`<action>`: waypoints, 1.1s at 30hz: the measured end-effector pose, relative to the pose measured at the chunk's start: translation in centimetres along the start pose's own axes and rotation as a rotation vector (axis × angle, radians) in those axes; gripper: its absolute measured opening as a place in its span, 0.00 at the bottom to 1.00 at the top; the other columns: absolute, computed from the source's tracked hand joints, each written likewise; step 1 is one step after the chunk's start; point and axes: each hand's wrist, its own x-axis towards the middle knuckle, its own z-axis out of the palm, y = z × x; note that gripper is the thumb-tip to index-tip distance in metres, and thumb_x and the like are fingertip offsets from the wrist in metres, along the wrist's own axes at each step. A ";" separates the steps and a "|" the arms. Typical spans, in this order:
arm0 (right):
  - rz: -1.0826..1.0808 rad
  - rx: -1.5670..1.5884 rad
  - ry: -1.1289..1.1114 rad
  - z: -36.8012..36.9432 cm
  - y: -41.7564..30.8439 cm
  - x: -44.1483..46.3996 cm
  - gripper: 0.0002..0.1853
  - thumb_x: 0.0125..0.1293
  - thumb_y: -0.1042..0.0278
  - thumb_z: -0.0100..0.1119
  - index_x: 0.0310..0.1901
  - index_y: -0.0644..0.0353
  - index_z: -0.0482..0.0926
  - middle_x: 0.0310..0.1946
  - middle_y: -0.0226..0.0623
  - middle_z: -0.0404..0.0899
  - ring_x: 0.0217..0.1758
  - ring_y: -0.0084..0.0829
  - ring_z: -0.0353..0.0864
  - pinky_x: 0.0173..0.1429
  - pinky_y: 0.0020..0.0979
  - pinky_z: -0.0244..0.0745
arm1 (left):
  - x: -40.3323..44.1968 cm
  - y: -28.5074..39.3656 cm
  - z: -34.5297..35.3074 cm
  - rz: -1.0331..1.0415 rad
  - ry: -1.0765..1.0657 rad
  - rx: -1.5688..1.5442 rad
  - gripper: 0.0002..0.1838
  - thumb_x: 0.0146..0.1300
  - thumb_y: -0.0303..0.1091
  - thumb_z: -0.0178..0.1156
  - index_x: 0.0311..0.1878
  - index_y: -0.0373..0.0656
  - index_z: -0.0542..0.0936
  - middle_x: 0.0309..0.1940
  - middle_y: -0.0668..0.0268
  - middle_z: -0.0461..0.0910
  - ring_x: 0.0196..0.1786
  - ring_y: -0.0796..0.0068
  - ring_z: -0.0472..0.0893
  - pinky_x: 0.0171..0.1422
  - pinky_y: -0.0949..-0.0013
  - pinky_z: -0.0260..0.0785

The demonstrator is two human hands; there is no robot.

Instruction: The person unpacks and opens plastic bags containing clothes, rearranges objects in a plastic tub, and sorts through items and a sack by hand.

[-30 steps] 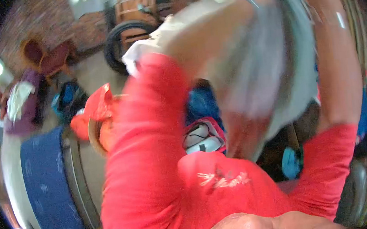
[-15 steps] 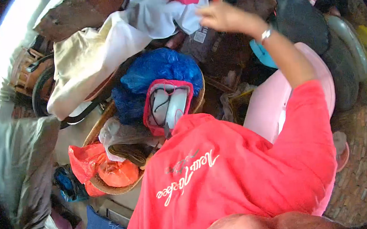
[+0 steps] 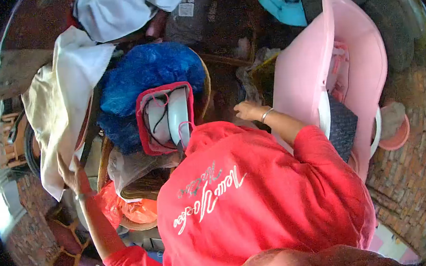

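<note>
My left hand (image 3: 75,178), with a band at the wrist, is at the lower edge of a cream-white cloth (image 3: 62,106), its thumb and fingers apart and touching the fabric. My right hand (image 3: 248,111), with a bracelet, is over the space between a pink plastic tub (image 3: 299,73) and a wicker basket (image 3: 207,85). Its fingers are curled together and nothing shows in them. Inside the basket are a blue plastic bag (image 3: 150,70), a pink-edged pouch (image 3: 142,122) with white items, a clear bag (image 3: 124,167) and orange-red bags (image 3: 141,211).
White cloth (image 3: 119,11) and a dark printed bag (image 3: 212,15) lie at the back. A light-blue item (image 3: 283,8) is behind the tub. Right of the tub stands a pink bowl (image 3: 395,133) on the brick floor (image 3: 413,185). A wooden chair (image 3: 11,137) is at far left.
My right hand has come down from the white cloth at the back to beside the basket. My left hand has moved up to the cream cloth; grey cloth has left the lower left. The view has shifted.
</note>
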 end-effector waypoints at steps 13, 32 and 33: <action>0.215 0.187 0.131 4.2 12.4 7.1 0.18 0.55 0.58 0.52 0.40 0.61 0.81 0.44 0.52 0.79 0.50 0.51 0.77 0.55 0.43 0.71 | 9.8 12.3 14.7 0.157 -0.267 0.101 0.44 0.56 0.48 0.63 0.71 0.41 0.54 0.67 0.46 0.55 0.70 0.47 0.54 0.72 0.53 0.49; 0.375 0.294 0.104 -0.5 20.1 23.3 0.18 0.62 0.60 0.46 0.43 0.64 0.79 0.47 0.52 0.78 0.49 0.52 0.76 0.54 0.45 0.69 | 11.4 5.3 18.5 0.233 -0.175 0.368 0.16 0.58 0.36 0.65 0.43 0.33 0.82 0.41 0.56 0.83 0.44 0.65 0.81 0.49 0.66 0.72; 0.407 0.422 0.128 1.5 22.5 25.9 0.20 0.64 0.57 0.45 0.49 0.62 0.76 0.47 0.48 0.77 0.48 0.47 0.76 0.53 0.43 0.70 | 11.5 5.1 18.2 0.221 -0.184 0.374 0.16 0.58 0.36 0.65 0.43 0.33 0.82 0.41 0.56 0.83 0.44 0.65 0.81 0.49 0.66 0.72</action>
